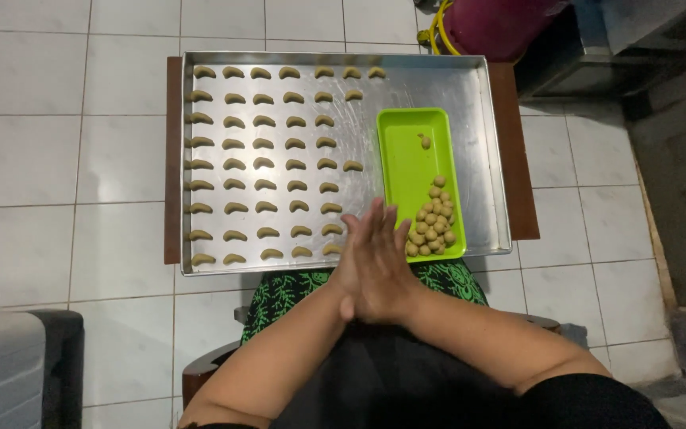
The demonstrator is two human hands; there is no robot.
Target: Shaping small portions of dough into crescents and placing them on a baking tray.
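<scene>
The left hand [351,266] and right hand [383,262] press flat together, palm to palm, fingers straight; whether anything lies between them I cannot tell. Just beyond, one green tray [410,127] holds about twenty dough balls [432,226]. It rests on one metal baking sheet [470,119] bearing roughly fifty crescent cookies [263,163].

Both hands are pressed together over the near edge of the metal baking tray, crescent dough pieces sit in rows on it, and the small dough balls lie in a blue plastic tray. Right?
Not quite. In the head view the small plastic tray holding the dough balls is bright green, not blue. The rest holds: the left hand and right hand are pressed together over the metal baking tray's near edge, crescents in rows.
</scene>
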